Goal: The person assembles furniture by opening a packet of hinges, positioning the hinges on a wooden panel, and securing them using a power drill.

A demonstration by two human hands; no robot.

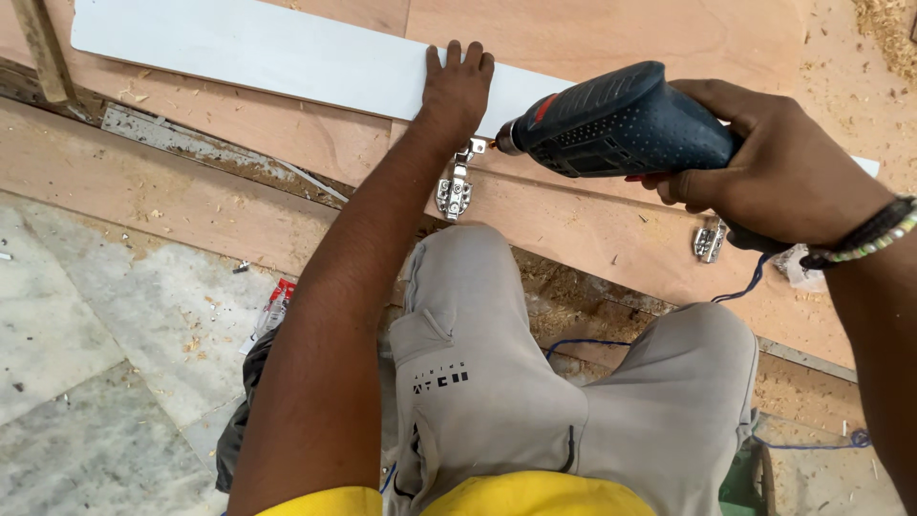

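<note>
Left hand presses flat, fingers spread, on the white panel lying over plywood sheets. Just below it, a metal hinge meets the bit of the blue drill, gripped tightly by the right hand. Second hinge lies further right.

We see a second hinge lying on the plywood, well apart from the work, with a crumpled plastic bag just beside it. A thin blue cord runs over our grey trousers. Sawdust gathers at the top right corner. A metal rail lies along the board's edge, and marble floor spreads at the left, where a small clear bottle with a red cap rests.
</note>
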